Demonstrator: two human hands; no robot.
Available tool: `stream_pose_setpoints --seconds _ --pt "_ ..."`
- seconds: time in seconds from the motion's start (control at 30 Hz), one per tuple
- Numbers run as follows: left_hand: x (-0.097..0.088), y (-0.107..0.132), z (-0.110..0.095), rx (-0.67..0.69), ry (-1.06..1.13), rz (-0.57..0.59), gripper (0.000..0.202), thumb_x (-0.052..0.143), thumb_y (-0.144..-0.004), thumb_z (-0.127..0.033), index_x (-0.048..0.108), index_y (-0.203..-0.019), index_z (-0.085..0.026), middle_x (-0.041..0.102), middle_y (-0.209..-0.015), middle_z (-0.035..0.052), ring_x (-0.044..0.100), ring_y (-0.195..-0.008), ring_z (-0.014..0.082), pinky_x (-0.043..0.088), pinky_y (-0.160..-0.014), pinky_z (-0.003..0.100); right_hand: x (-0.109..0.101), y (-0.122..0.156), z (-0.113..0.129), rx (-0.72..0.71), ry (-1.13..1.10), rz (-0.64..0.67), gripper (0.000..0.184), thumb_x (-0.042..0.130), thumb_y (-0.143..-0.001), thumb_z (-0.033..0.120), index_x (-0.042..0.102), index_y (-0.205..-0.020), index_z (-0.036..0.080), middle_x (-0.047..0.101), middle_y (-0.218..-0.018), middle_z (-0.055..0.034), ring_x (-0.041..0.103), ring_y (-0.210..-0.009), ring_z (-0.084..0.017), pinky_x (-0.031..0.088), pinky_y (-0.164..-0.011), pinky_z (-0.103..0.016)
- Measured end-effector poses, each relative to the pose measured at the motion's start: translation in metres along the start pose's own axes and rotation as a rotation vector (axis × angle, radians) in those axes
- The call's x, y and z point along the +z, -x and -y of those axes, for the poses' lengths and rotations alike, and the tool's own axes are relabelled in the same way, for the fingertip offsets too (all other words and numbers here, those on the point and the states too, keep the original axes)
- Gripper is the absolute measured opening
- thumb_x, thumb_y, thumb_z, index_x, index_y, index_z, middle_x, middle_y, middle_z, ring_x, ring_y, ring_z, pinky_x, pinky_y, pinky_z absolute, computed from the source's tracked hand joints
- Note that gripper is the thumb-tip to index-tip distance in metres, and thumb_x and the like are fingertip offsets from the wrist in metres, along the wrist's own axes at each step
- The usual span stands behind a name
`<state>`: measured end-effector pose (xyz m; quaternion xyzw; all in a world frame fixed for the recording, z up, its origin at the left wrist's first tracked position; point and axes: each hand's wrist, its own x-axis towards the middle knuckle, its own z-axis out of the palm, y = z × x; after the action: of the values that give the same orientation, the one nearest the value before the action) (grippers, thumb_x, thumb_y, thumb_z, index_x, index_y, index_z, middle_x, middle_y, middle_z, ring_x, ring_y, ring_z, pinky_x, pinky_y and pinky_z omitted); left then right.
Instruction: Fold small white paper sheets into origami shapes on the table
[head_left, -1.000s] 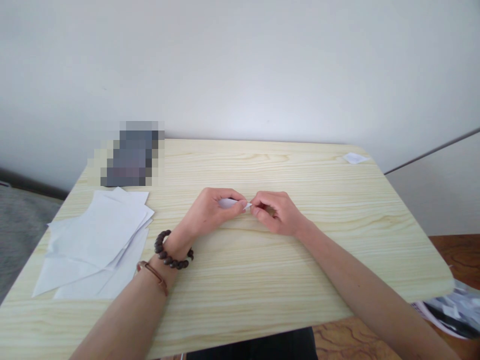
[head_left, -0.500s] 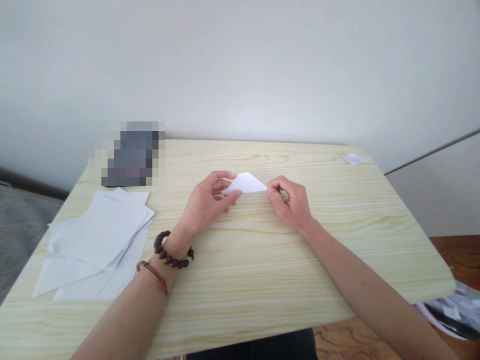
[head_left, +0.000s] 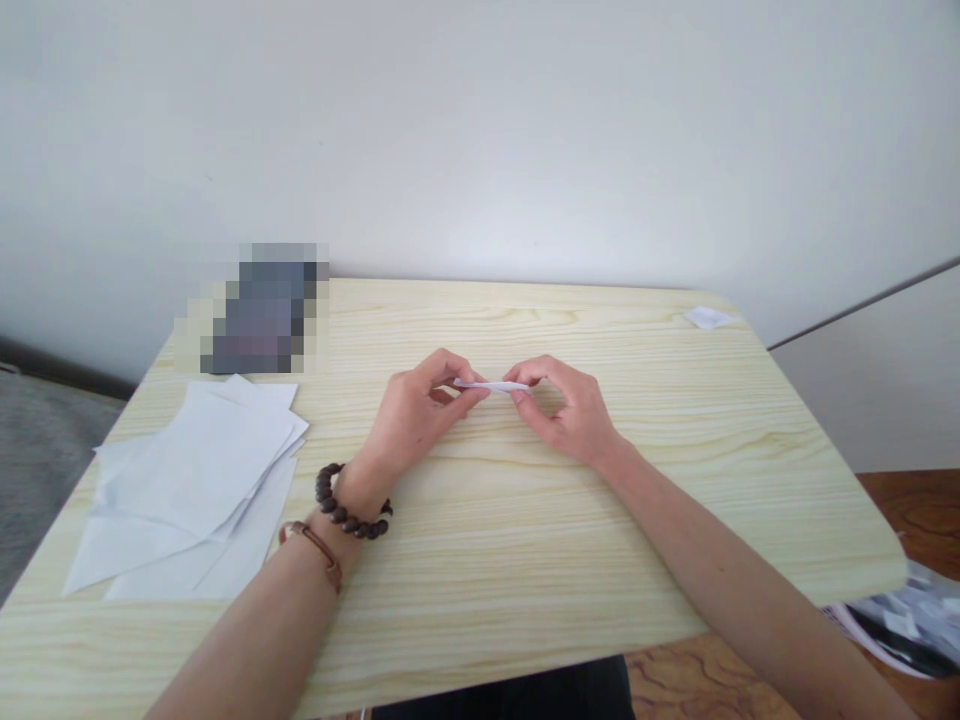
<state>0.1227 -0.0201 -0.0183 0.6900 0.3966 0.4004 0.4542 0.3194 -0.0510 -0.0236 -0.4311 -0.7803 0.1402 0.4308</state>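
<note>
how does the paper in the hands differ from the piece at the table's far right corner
The held paper is pinched by the left hand and right hand; the corner piece lies on the table. The held paper shows as a narrow strip; the corner piece shows a broader, diamond-like face. Both are white.

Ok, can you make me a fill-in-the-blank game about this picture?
1. The left hand and right hand pinch one folded piece of white ____.
2. The beaded bracelet is around the ____ wrist.
3. Another small white piece lies near the far ____ corner of the table.

Missing words: paper; left; right.
</note>
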Motion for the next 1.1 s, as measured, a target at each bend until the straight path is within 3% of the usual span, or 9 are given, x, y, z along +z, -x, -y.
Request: stream_pose_setpoints --seconds 0.13,0.3,0.5,0.8,1.1 --pt "0.0009 0.0014 -0.0025 0.022 -0.025 0.035 0.019 0.066 -0.079 -0.032 0.054 -0.079 -0.017 0.07 -0.083 0.0032 0.065 -0.072 0.015 0.055 -0.061 0.025 0.0008 -0.0002 0.0002 -0.044 -0.027 0.061 0.004 0.056 -0.085 0.019 0.055 -0.09 0.02 0.067 -0.089 -0.0028 0.062 -0.079 -0.013 0.048 -0.072 -0.025" --pt "0.0011 0.0017 -0.006 0.047 -0.022 -0.009 0.017 0.065 -0.081 -0.032 0.057 -0.082 -0.016 0.071 -0.087 0.0041 0.064 -0.066 0.0124 0.054 -0.057 0.022 0.0007 0.0002 -0.0003 -0.024 0.009 0.046 0.004 0.055 -0.086 0.019 0.057 -0.09 0.02 0.066 -0.082 -0.0006 0.06 -0.071 -0.01 0.047 -0.067 -0.022" --pt "0.0004 0.0015 -0.0053 0.066 -0.07 0.009 0.017 0.066 -0.08 -0.033 0.061 -0.081 -0.016 0.07 -0.085 0.004 0.065 -0.07 0.0135 0.055 -0.06 0.023 0.0008 0.001 -0.0014 -0.038 -0.024 0.086 0.004 0.056 -0.085 0.018 0.057 -0.089 0.02 0.067 -0.088 -0.002 0.062 -0.077 -0.012 0.048 -0.07 -0.024" --pt "0.002 0.0029 -0.0053 0.095 -0.032 -0.054 0.02 0.068 -0.079 -0.026 0.05 -0.077 -0.018 0.073 -0.086 0.0031 0.069 -0.076 0.015 0.053 -0.056 0.021 0.0018 0.0011 0.0006 -0.013 0.026 0.046 0.003 0.057 -0.085 0.02 0.058 -0.087 0.019 0.064 -0.078 -0.0005 0.058 -0.067 -0.011 0.045 -0.062 -0.022" --pt "0.0009 0.0037 -0.0096 0.164 -0.164 -0.061 0.01 0.067 -0.08 -0.027 0.064 -0.08 -0.018 0.072 -0.082 0.0009 0.067 -0.073 0.0126 0.053 -0.061 0.02 0.0021 0.0009 -0.0017 -0.117 -0.001 0.022 0.011 0.054 -0.088 0.02 0.062 -0.097 0.021 0.07 -0.088 -0.0028 0.064 -0.079 -0.013 0.051 -0.072 -0.024"
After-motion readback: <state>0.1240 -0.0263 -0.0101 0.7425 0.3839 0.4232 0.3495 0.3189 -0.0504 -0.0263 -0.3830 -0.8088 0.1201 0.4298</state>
